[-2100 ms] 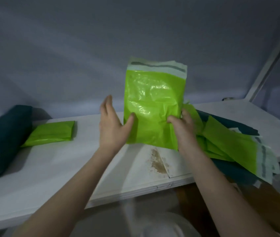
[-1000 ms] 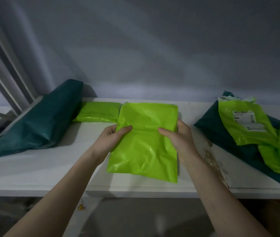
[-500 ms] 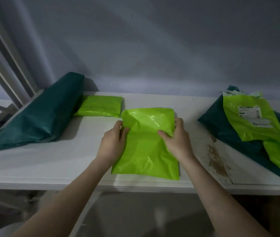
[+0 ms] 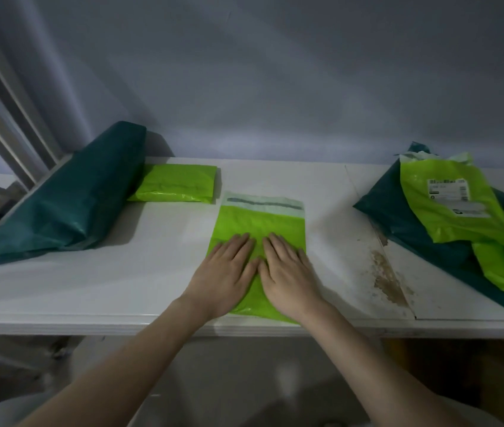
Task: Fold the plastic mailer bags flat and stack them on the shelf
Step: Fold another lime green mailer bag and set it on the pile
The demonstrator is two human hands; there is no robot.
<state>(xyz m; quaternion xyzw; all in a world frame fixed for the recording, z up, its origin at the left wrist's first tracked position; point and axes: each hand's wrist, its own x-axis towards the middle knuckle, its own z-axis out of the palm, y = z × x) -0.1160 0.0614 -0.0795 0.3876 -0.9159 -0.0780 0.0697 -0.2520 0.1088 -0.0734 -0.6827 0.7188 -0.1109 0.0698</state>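
Two flat hands (image 4: pixel 258 272) on one mailer (image 4: pixel 260 218)

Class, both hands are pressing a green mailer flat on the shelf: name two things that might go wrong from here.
1. The mailer lies close to the shelf front edge; under the left hand and right hand the slick plastic might slide off.
2. Its white flap lies unfolded, so the fold may end up bigger than the folded mailer behind, making an uneven stack.
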